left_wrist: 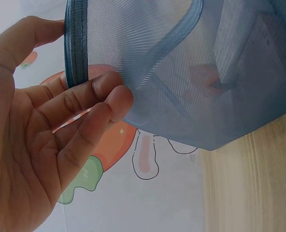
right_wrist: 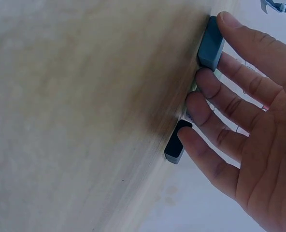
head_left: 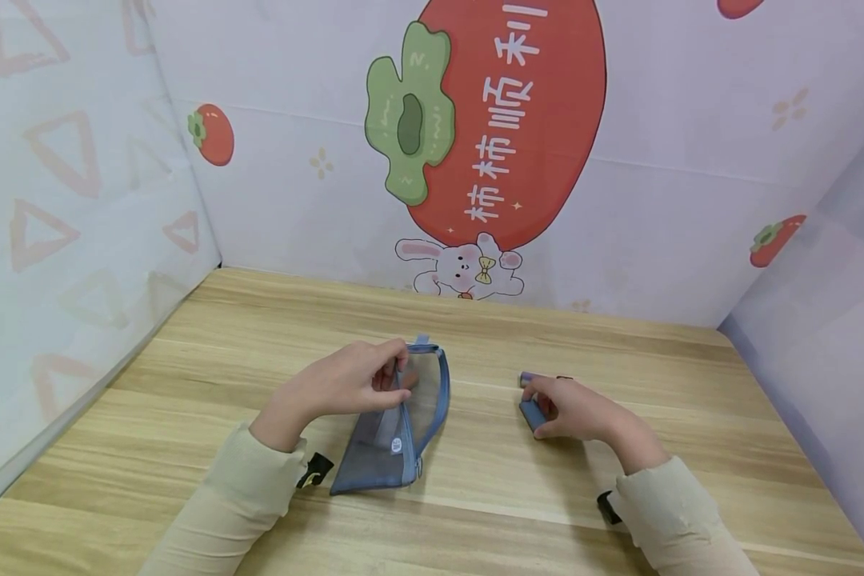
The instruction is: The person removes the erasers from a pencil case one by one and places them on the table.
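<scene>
The wooden table [head_left: 259, 336] carries a blue mesh pouch [head_left: 396, 448], a small blue block [head_left: 531, 414] and a purple stick [head_left: 527, 378].

Backdrop wall [head_left: 691, 200], upper centre of head view: white Chinese characters 柿柿顺利 printed on large red persimmon graphic [head_left: 540, 120]. Pouch label [head_left: 397, 445]: too small to read.

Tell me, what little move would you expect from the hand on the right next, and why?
Probably closing its fingers round the small blue block and lifting it. The right hand only touches it with nearly straight fingertips, and the block lies flat on the wooden table. The left hand pinches the rim of the blue mesh pouch, holding its mouth open.
</scene>
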Motion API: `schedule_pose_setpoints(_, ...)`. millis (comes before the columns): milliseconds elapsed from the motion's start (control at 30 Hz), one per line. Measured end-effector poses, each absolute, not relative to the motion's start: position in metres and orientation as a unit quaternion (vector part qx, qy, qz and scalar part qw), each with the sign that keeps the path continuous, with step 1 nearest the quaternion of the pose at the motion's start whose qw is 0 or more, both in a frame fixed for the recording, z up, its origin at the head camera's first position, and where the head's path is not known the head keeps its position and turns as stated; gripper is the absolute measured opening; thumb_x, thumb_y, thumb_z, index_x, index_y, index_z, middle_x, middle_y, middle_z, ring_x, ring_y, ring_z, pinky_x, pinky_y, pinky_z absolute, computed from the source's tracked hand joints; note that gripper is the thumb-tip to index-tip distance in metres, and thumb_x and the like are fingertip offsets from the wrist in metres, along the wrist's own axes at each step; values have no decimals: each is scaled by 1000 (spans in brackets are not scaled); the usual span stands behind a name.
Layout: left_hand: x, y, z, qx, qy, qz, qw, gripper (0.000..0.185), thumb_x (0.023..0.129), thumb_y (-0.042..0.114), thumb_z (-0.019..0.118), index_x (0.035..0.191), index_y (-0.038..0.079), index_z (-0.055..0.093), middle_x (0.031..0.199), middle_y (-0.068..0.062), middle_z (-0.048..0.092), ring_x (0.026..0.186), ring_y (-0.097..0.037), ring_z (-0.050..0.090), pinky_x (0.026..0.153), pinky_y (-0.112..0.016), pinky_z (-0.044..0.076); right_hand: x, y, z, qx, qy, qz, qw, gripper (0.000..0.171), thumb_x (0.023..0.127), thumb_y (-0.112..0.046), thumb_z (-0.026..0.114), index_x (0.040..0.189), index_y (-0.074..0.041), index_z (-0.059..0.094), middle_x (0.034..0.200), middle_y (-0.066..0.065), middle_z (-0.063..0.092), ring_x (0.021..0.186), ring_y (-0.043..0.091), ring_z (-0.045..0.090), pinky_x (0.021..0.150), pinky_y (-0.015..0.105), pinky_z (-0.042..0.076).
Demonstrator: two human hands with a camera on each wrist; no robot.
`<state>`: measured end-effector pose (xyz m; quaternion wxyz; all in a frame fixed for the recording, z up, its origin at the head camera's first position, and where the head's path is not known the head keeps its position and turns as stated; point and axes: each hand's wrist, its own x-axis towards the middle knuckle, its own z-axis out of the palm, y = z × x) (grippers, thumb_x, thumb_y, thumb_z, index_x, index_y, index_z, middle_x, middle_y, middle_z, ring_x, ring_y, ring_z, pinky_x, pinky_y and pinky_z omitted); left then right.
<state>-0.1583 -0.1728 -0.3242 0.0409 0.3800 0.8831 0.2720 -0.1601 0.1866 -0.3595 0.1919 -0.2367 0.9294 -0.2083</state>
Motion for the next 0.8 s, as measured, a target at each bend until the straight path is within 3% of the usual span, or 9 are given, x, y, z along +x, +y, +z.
schedule_pose_setpoints(800, -158, -173, -323, 377, 886, 267, 41, 25, 89, 26, 69, 102, 10, 55, 73, 8, 54, 65, -4, 50, 62, -21, 44, -165, 178, -349, -275, 926, -223, 130, 32, 88, -13, 73, 117, -3, 63, 96, 5, 62, 87, 17, 56, 77, 34, 49)
